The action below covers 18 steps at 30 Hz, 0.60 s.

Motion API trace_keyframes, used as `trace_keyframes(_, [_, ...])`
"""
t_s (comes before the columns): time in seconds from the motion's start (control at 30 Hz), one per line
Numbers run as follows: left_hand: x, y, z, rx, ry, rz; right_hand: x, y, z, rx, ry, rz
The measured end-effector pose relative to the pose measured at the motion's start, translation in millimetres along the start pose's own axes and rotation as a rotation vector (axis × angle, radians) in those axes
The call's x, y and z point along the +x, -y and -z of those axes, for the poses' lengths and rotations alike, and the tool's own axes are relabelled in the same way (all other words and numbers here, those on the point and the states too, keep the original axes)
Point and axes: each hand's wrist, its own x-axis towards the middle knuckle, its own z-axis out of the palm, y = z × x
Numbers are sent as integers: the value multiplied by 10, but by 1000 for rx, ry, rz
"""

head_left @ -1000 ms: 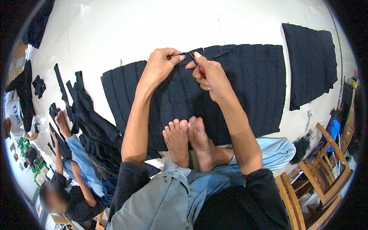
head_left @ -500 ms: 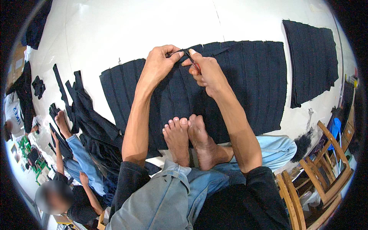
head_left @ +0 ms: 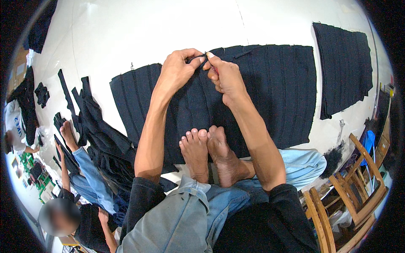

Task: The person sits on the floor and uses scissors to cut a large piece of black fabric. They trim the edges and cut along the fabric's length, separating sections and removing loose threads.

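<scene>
A wide piece of dark, ribbed cloth [head_left: 278, 92] lies spread on the floor in front of my bare feet. At its far edge my left hand [head_left: 179, 69] pinches a raised fold of the cloth between thumb and fingers. My right hand [head_left: 228, 78] is closed around small red-handled scissors [head_left: 216, 70], mostly hidden in the palm. Its thumb and fingertips meet the same raised fold, close beside the left fingertips. The blades are too small and covered to make out clearly.
A second stack of dark cloth [head_left: 344, 69] lies on the right. Dark strips and scraps [head_left: 99, 126] are heaped on the left, near another seated person [head_left: 90, 223]. Wooden chair frames [head_left: 358, 185] stand at the lower right, by a black tuft [head_left: 333, 160].
My right hand has turned slightly and its fingers have closed in, covering more of the scissors. My left hand keeps its pinch on the cloth edge. The other person's arm has shifted.
</scene>
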Motion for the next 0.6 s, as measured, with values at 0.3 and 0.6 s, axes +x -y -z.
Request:
trace_keyframes(0.3, [-18,-61,-18,27,-28,6,22,39,52,123,47,59])
trace_keyframes(0.6, [-80,-17,-115,210,-257,-393,-316,106,351,34,-26,131])
